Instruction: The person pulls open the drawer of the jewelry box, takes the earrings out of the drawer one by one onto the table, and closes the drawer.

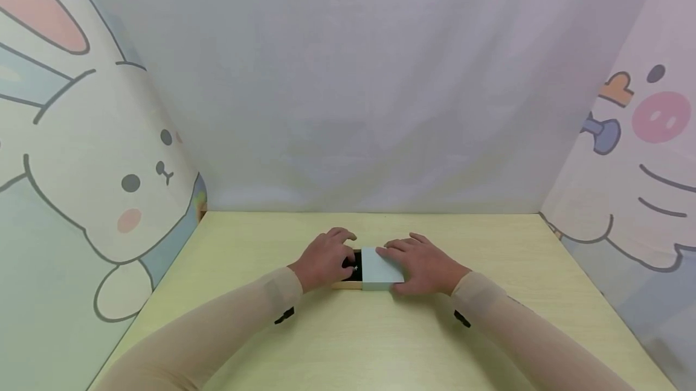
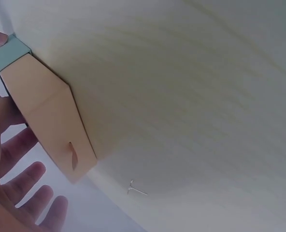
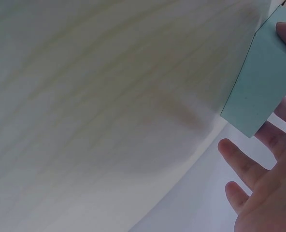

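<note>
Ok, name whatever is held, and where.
The right hand holds the mint cover, thumb against its near side; the left hand reaches into the peach drawer; its hold, if any, is hidden.

On the table (image 1: 353, 342), the tray (image 1: 348, 286) juts left from its cover (image 1: 380, 266).

The head camera looks forward and down across the tabletop (image 1: 380, 342). Nearer, both wrist views share the box (image 2: 41, 99).

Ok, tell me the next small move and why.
Probably pinch what looks like a small bright piece with the left hand: that hand reaches over the black lining of the half-open tray close by it, while the right hand steadies the pale green sleeve.
</note>
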A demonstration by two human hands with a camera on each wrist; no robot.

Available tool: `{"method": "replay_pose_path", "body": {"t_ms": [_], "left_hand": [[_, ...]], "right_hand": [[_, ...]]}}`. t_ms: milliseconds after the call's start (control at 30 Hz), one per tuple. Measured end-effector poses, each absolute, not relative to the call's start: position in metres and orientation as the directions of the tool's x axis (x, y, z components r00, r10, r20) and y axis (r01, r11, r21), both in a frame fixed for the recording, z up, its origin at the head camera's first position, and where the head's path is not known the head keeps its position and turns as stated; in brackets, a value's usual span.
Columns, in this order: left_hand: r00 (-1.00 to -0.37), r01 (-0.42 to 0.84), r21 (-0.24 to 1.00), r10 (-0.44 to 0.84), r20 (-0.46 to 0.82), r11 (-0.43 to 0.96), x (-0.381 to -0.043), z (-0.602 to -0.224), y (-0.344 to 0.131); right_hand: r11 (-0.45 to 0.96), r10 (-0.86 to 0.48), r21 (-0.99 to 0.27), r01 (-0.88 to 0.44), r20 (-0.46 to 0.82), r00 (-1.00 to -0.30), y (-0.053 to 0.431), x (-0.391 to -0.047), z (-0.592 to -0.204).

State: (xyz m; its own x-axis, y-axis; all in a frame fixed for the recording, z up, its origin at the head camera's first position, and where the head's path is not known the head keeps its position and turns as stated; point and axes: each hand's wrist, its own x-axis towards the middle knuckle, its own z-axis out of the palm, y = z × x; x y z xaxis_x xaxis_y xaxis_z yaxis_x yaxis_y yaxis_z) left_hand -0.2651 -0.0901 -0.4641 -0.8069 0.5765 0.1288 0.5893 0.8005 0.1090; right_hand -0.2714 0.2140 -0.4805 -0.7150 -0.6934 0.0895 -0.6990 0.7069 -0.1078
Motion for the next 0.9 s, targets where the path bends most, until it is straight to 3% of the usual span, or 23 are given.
{"method": "replay_pose_path", "body": {"t_ms": [900], "left_hand": [[-0.774,0.630,0.084,0.614,0.157,0.772,-0.2667,-0.4695,-0.0857]], "right_hand": [[0.704,-0.694,-0.120,-0.700,0.091,-0.714,0.2127,-0.2708,-0.4802]]}}
